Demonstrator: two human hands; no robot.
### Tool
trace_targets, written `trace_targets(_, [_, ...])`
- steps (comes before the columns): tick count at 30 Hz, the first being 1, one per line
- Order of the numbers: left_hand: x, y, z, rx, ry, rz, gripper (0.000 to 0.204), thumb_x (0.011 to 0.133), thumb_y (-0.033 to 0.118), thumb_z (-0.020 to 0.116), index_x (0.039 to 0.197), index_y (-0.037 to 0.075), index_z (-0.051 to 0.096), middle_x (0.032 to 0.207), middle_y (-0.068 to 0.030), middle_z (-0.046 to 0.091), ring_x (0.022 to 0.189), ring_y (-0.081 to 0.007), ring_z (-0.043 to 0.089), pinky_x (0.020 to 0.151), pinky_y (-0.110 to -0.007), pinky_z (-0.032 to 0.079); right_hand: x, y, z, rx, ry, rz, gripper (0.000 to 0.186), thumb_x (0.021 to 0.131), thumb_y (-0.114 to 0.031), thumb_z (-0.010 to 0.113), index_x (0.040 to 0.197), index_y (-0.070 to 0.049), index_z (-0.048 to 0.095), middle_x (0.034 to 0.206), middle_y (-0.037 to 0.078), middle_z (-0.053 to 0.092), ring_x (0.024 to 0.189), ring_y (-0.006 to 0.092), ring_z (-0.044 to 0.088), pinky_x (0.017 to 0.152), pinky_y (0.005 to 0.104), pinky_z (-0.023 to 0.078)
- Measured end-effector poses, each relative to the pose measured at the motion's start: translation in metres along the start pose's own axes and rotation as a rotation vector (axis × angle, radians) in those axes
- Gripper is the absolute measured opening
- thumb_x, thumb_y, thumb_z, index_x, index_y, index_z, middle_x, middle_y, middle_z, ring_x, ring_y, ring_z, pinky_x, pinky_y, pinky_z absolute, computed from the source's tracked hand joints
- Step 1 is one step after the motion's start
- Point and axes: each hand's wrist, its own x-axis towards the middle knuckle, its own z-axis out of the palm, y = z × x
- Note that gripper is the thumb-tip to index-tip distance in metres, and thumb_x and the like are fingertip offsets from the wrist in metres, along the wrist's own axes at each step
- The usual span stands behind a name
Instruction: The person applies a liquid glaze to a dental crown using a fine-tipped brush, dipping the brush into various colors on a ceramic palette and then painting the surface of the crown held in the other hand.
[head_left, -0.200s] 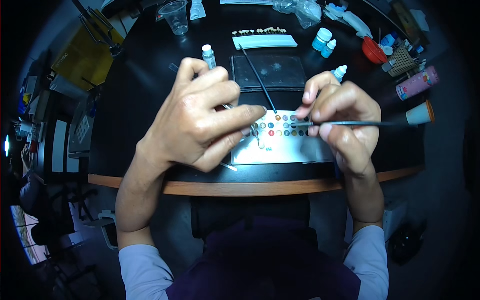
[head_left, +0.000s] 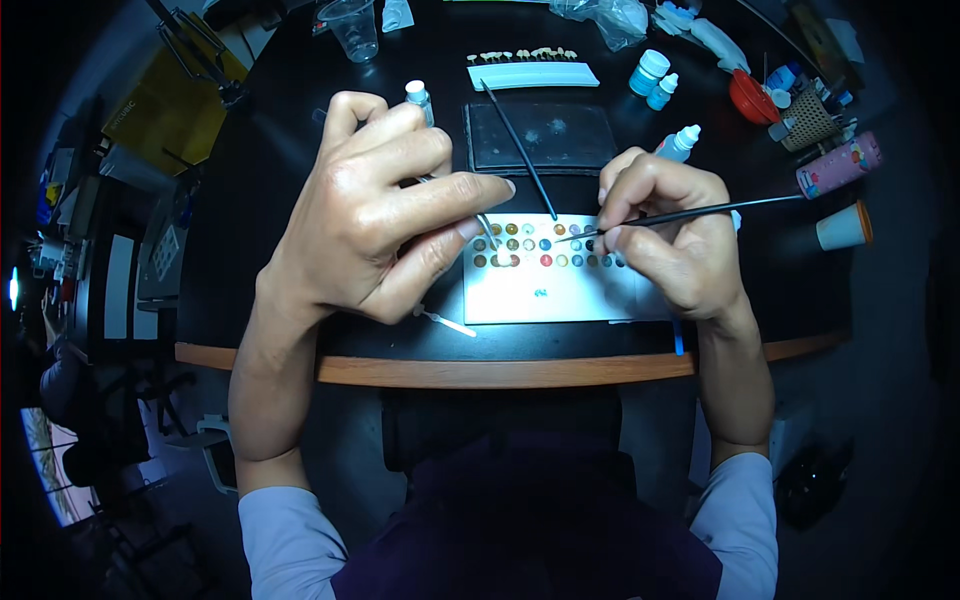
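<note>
My left hand is closed on slim curved metal tweezers, mostly hidden by my fingers. At their tip is a tiny whitish, tooth-like piece, over the left part of a pale palette. Rows of round wells in several colours cross the palette's far half. In my right hand, a thin dark paintbrush is pinched near its tip, its handle reaching out to the right. The pointed bristles hover over the wells in the middle; whether they touch I cannot tell.
Beyond the palette lie a dark flat case and a second brush. Farther back stands a white rack of tooth-shaped shade tabs. Small bottles, a red bowl and a cup are at the right.
My left hand has moved left and slightly away with the tweezers and whitish piece. My right hand has shifted left, and the brush now slants, its handle raised toward the far right.
</note>
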Motion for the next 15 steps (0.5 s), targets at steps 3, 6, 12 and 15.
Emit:
trace_targets(3, [-0.001, -0.008, -0.007, 0.040, 0.020, 0.009, 0.039, 0.072, 0.027, 0.065, 0.098, 0.005, 0.085, 0.064, -0.0023, 0.049, 0.065, -0.0184, 0.046, 0.081, -0.041, 0.033, 0.003, 0.005, 0.015, -0.247, -0.021, -0.074, 0.010, 0.081, -0.004, 0.073, 0.086, 0.002, 0.079, 0.085, 0.011, 0.073, 0.086, 0.0176, 0.068, 0.077, 0.0335, 0.055])
trace_targets(6, [-0.002, -0.011, -0.012, 0.042, 0.046, 0.009, 0.039, 0.078, 0.031, 0.062, 0.097, 0.004, 0.085, 0.063, -0.0020, 0.049, 0.064, -0.0178, 0.045, 0.080, -0.040, 0.033, 0.005, 0.019, 0.030, -0.318, -0.006, -0.126, 0.015, 0.081, -0.006, 0.076, 0.092, 0.002, 0.082, 0.088, 0.014, 0.077, 0.091, 0.0211, 0.070, 0.080, 0.0347, 0.056])
trace_targets(12, [-0.005, -0.015, -0.012, 0.060, 0.058, 0.008, 0.038, 0.081, 0.031, 0.062, 0.095, 0.004, 0.085, 0.061, -0.0016, 0.047, 0.062, -0.0175, 0.044, 0.080, -0.040, 0.033, 0.011, 0.026, 0.039, -0.429, 0.000, -0.152, 0.018, 0.080, -0.007, 0.076, 0.094, 0.003, 0.083, 0.087, 0.016, 0.078, 0.092, 0.0232, 0.069, 0.076, 0.0371, 0.057])
trace_targets(15, [-0.003, -0.014, -0.011, 0.060, 0.054, 0.013, 0.038, 0.081, 0.030, 0.062, 0.095, 0.004, 0.085, 0.061, -0.0018, 0.048, 0.062, -0.0174, 0.043, 0.079, -0.040, 0.032, 0.013, 0.028, 0.041, -0.426, 0.009, -0.137, 0.018, 0.080, -0.007, 0.076, 0.093, 0.003, 0.083, 0.087, 0.015, 0.078, 0.090, 0.0226, 0.069, 0.075, 0.0367, 0.056])
